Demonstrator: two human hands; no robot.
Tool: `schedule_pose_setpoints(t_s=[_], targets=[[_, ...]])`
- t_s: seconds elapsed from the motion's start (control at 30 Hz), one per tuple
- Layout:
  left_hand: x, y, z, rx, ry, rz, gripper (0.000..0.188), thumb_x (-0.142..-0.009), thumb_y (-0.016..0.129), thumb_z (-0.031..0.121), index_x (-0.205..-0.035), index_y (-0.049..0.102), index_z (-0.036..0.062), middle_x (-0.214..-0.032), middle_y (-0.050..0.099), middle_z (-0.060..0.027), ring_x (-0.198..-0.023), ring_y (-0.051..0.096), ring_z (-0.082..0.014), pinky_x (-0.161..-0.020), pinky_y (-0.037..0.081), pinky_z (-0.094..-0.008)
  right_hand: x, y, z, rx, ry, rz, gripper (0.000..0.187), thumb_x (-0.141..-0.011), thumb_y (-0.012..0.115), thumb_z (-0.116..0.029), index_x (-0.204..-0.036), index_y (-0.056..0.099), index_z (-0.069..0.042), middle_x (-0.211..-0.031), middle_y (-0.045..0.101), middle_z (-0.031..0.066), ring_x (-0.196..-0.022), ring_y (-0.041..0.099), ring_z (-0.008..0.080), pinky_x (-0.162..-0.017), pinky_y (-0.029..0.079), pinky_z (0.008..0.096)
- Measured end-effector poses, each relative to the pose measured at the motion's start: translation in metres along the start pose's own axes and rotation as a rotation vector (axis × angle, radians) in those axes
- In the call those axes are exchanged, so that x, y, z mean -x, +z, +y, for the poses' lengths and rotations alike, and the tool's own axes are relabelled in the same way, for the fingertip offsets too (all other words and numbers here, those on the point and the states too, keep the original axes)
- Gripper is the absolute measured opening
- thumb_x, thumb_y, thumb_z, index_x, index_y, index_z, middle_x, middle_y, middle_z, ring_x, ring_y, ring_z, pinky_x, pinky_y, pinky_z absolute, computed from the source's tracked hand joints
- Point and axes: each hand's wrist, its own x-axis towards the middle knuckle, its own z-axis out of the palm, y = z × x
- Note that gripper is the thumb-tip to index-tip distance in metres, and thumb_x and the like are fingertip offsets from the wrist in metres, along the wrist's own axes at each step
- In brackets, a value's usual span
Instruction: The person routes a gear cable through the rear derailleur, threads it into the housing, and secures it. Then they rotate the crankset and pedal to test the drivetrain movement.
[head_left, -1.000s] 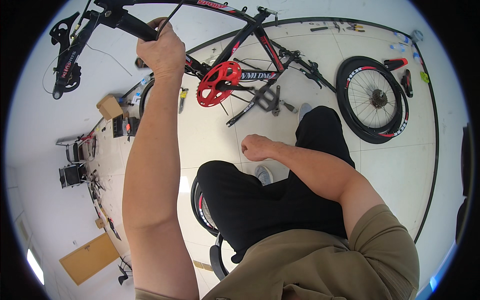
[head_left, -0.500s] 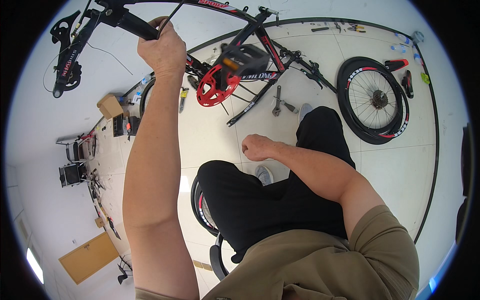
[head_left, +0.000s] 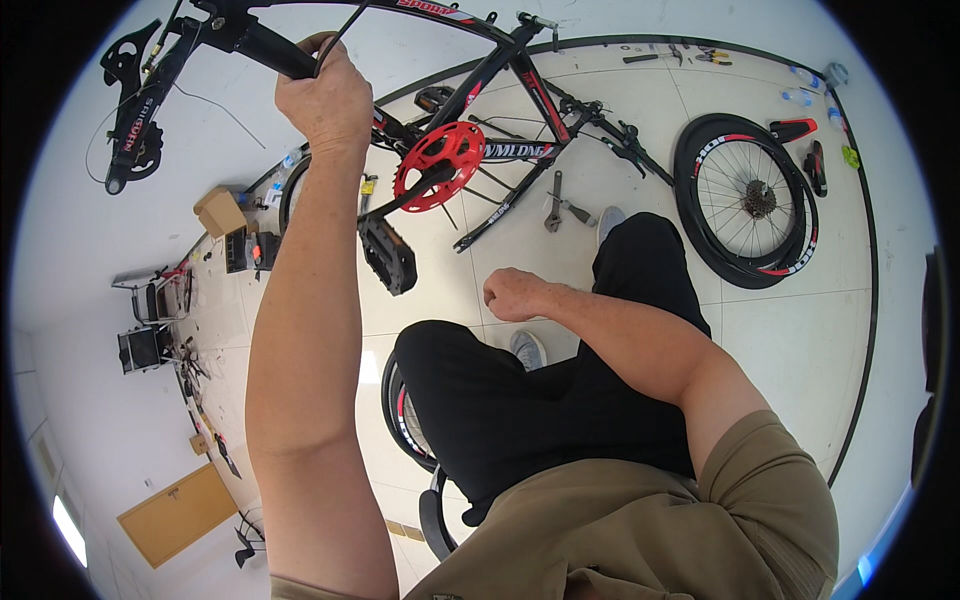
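My left hand [head_left: 328, 100] is closed around the thick black tube of a bicycle frame [head_left: 530, 85], with a thin black cable passing by the fingers. Below the frame, a red chainring [head_left: 440, 167] carries a black crank arm. The near pedal [head_left: 388, 256] hangs low, beside my left forearm; the far pedal [head_left: 433, 98] shows behind the frame. At the left end is a black fork [head_left: 140, 120] with a loose thin wire. My right hand [head_left: 515, 295] is curled in a loose fist in front of my knees, touching no part of the bicycle, with nothing visible in it.
An adjustable wrench [head_left: 554, 203] and a screwdriver [head_left: 578, 213] lie on the floor under the frame. Wheels [head_left: 745, 200] lie at the right, near a red-and-black saddle [head_left: 794, 130]. A hammer [head_left: 655, 57] and pliers [head_left: 714, 57] lie by the far wall; a cardboard box [head_left: 220, 213] stands left.
The crank has turned: the near pedal has swung from in front of the frame down to the left, and the far pedal has come into sight. Both hands have stayed in place.
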Motion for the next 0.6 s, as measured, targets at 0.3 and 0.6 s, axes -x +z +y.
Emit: schedule_pose_setpoints(t_s=[0.3,0.6], targets=[[0.0,0.002,0.0,0.028,-0.009,-0.005,0.012,-0.089,0.066,0.005,-0.097,0.067,-0.0031,-0.074,0.062,-0.0031,-0.062,0.057,-0.009,-0.056,0.045,-0.0237,-0.004,0.005,0.005,-0.104,-0.095,0.047,0.037,-0.079,0.055,-0.006,-0.113,0.07,-0.001,-0.102,0.072,0.02,-0.098,0.069,0.0345,-0.088,0.054,0.0414],[-0.001,0.0,-0.003,-0.002,0.01,0.004,0.013,-0.088,0.066,0.007,-0.097,0.067,-0.0034,-0.074,0.062,-0.0034,-0.062,0.057,-0.0098,-0.057,0.046,-0.0237,-0.006,-0.002,-0.008,-0.421,-0.078,-0.006,0.055,-0.079,0.057,-0.004,-0.133,0.055,0.007,-0.1,0.071,0.0182,-0.097,0.069,0.0263,-0.088,0.054,0.0359]])
